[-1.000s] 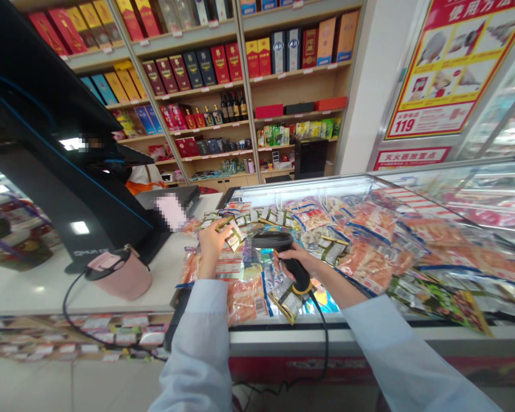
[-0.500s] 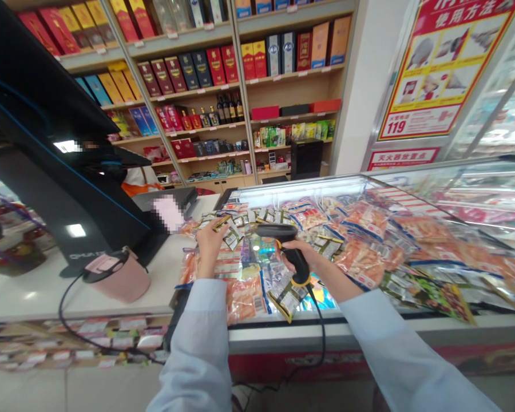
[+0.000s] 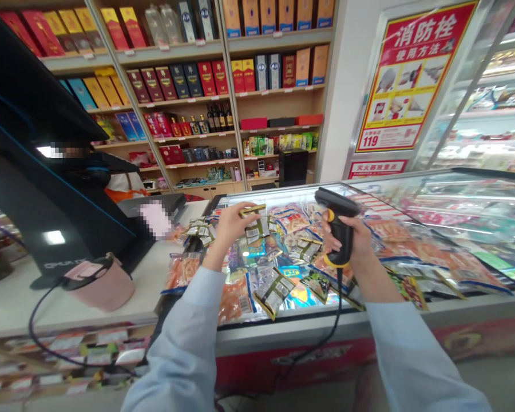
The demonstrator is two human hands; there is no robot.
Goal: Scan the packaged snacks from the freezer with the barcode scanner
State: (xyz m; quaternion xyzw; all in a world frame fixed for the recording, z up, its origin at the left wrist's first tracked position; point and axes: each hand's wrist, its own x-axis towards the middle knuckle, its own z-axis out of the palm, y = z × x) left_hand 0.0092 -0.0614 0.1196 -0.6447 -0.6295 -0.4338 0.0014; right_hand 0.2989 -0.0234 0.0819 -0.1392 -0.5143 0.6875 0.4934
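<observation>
A small green-and-silver snack packet (image 3: 257, 229) is pinched at its top edge by my left hand (image 3: 234, 226), over the middle of the glass-topped case. My right hand (image 3: 358, 237) is wrapped round the grip of a black and yellow barcode scanner (image 3: 338, 220), held upright above the case, its head toward the upper left and its cable hanging down. Under and around both hands lie many packets: orange snack bags (image 3: 236, 297), another green-and-silver packet (image 3: 274, 290) near the front edge, and a dark green packet (image 3: 316, 284).
To the left, a white counter (image 3: 152, 286) bears a pink holder (image 3: 105, 286) and a large black terminal (image 3: 64, 212). The scanner's cable (image 3: 332, 332) droops over the front edge of the case. Shelves of boxes and bottles (image 3: 217, 117) stand behind.
My left hand has moved right with the packet. The scanner has risen and moved right in my right hand, now more upright and away from the packets. The view has shifted slightly.
</observation>
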